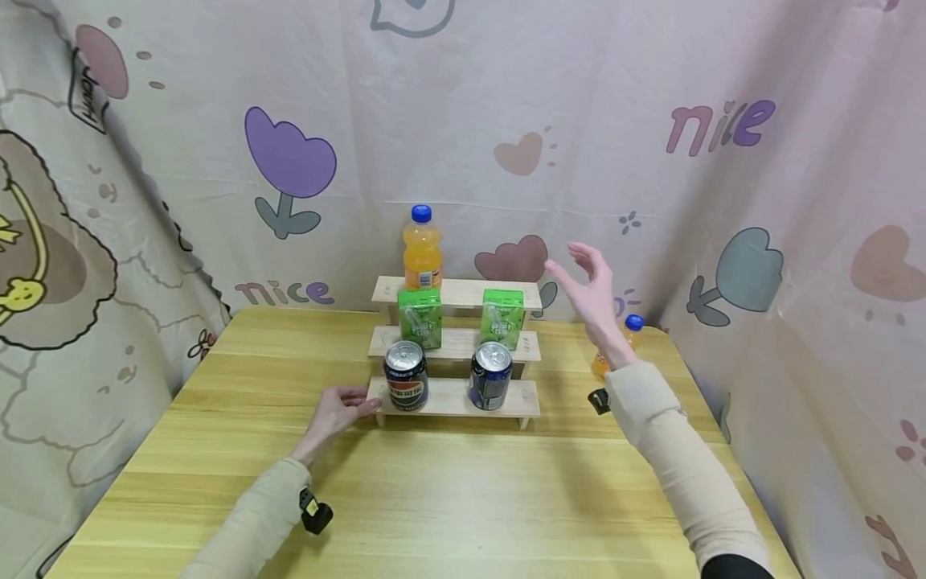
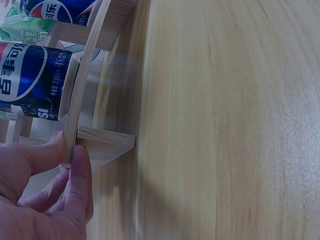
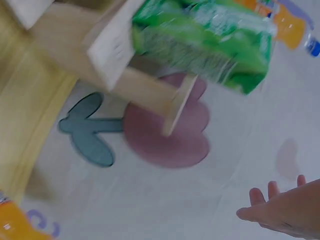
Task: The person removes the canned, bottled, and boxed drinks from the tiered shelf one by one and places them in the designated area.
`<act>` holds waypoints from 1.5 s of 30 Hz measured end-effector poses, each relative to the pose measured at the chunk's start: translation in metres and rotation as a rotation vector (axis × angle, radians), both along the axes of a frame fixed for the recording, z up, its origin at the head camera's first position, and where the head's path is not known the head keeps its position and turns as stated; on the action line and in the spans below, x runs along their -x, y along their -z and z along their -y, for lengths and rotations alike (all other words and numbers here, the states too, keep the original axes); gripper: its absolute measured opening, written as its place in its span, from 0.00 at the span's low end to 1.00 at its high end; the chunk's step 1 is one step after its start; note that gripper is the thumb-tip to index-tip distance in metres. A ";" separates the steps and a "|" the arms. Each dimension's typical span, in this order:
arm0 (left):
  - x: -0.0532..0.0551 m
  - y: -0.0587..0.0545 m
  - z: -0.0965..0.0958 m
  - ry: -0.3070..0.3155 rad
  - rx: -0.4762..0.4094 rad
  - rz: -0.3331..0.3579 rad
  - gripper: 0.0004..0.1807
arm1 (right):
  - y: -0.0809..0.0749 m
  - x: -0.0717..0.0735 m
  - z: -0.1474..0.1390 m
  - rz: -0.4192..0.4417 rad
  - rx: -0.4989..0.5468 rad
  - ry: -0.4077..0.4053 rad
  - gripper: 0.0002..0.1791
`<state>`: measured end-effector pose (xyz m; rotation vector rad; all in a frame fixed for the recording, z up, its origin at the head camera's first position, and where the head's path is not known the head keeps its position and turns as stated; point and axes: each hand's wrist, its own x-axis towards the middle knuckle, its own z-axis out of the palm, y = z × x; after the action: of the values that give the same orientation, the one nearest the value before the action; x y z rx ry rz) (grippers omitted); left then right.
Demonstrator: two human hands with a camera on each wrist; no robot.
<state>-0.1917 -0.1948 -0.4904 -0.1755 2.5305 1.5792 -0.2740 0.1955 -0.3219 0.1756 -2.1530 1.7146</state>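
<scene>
My left hand [image 1: 334,416] pinches the left end of the lowest board of a three-tier wooden shelf [image 1: 448,396], thumb on top and fingers beneath in the left wrist view. My right hand [image 1: 595,296] is in the air right of the top tier, fingers spread and slightly bent, holding nothing. On the lowest tier stand a left cola can [image 1: 407,388] and a right cola can [image 1: 489,384]. The middle tier carries two green drink cartons, one left [image 1: 421,320] and one right [image 1: 502,318]. An orange drink bottle [image 1: 423,256] stands on the top tier's left side.
Another orange drink bottle [image 1: 633,331] with a blue cap is on the table [image 1: 463,498], partly hidden behind my right wrist. A printed cloth [image 1: 434,112] hangs behind the table and along both sides.
</scene>
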 end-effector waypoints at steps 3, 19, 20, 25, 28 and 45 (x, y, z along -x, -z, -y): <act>0.000 -0.001 0.000 0.007 0.002 0.001 0.27 | -0.009 0.002 0.021 -0.023 -0.014 -0.049 0.32; -0.003 -0.003 -0.001 -0.008 -0.013 0.025 0.29 | -0.028 0.024 0.109 0.021 -0.099 -0.217 0.32; -0.003 -0.003 -0.001 -0.007 -0.013 0.026 0.29 | -0.029 0.025 0.114 0.031 -0.104 -0.226 0.33; -0.003 -0.003 -0.001 -0.002 -0.012 0.027 0.29 | -0.031 0.033 0.131 0.066 -0.114 -0.244 0.34; -0.003 -0.003 -0.001 0.003 -0.004 0.025 0.28 | -0.031 0.040 0.140 0.085 -0.100 -0.260 0.34; -0.002 -0.002 0.000 -0.002 0.002 0.022 0.29 | -0.038 0.057 0.173 0.170 -0.160 -0.354 0.32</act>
<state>-0.1900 -0.1950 -0.4882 -0.1949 2.5165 1.5661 -0.3310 0.0228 -0.2840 0.4985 -2.5069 1.7939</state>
